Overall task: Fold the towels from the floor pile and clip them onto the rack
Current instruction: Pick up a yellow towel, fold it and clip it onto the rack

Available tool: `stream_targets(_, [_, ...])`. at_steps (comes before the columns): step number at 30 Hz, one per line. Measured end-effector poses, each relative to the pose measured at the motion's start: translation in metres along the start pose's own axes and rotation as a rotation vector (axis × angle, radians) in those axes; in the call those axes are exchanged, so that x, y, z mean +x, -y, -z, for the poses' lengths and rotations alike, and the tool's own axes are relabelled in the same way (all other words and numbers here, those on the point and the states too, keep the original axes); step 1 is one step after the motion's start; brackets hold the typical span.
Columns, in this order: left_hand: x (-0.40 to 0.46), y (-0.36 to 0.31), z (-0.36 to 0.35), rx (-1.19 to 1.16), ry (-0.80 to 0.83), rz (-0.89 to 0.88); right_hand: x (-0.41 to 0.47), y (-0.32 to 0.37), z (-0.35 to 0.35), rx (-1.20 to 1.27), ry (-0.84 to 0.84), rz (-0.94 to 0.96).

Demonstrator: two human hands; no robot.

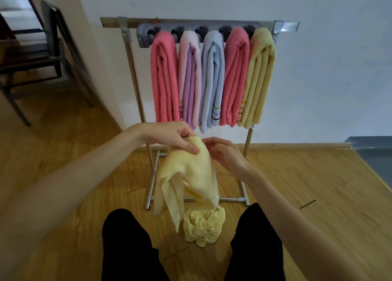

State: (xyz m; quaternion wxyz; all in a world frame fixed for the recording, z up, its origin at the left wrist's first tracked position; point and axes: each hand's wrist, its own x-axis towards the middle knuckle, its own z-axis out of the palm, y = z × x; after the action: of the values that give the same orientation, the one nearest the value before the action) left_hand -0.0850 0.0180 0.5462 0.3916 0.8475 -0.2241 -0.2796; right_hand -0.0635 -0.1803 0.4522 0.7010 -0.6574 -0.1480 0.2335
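A pale yellow towel [191, 174] hangs in the air in front of me, its loose ends trailing toward the floor. My left hand [171, 135] pinches its top corner between thumb and fingers. Beside it, my right hand [222, 153] touches the same top edge with curled fingers. Below, between my knees, another yellow towel [201, 227] lies crumpled on the floor. Behind stands the metal rack [129, 54] with a grey clip bar [144, 36]; several folded towels hang clipped there: pink [164, 77], lilac [189, 79], light blue [213, 79], pink [234, 77], yellow [257, 77].
The rack's base tubes [233, 199] lie on the wooden floor just past the crumpled towel. A dark chair [42, 54] stands at the left behind a wall corner. A white wall is behind the rack, and a grey step [373, 153] sits at the right.
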Motion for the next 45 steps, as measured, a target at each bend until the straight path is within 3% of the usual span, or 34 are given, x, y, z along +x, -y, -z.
stream_targets(4, [-0.001, 0.012, -0.001, 0.024, -0.016, 0.026, 0.001, 0.004, -0.009, -0.045, 0.28, -0.067])
stream_targets(7, [-0.008, 0.026, 0.0, 0.005, -0.037, 0.053, 0.0, 0.0, -0.007, -0.135, 0.379, -0.096])
stream_targets(13, [-0.028, 0.061, -0.001, -0.044, -0.142, 0.113, -0.003, 0.018, 0.006, -0.234, 0.333, -0.037])
stream_targets(20, [-0.063, 0.096, 0.014, -0.165, -0.233, 0.12, 0.003, 0.028, 0.022, -0.12, 0.183, -0.025])
stream_targets(25, [-0.074, 0.082, 0.047, -0.268, -0.366, 0.077, 0.028, 0.059, 0.012, -0.41, 0.331, 0.072])
stream_targets(30, [-0.078, 0.061, 0.094, 0.126, -0.352, 0.175, 0.056, 0.118, -0.021, -0.864, 0.544, 0.061])
stream_targets(33, [-0.078, 0.056, 0.119, 0.294, -0.277, 0.268, 0.076, 0.146, -0.04, -1.067, 0.574, 0.022])
stream_targets(35, [-0.079, 0.054, 0.135, 0.373, -0.267, 0.269, 0.094, 0.158, -0.049, -1.161, 0.529, 0.095])
stream_targets(39, [-0.082, 0.05, 0.169, 0.56, -0.424, 0.278, 0.123, 0.178, -0.065, -1.157, 0.325, 0.211])
stream_targets(45, [-0.078, 0.056, 0.213, 0.776, -0.944, 0.075, 0.16, 0.195, -0.101, -1.067, 0.077, 0.366])
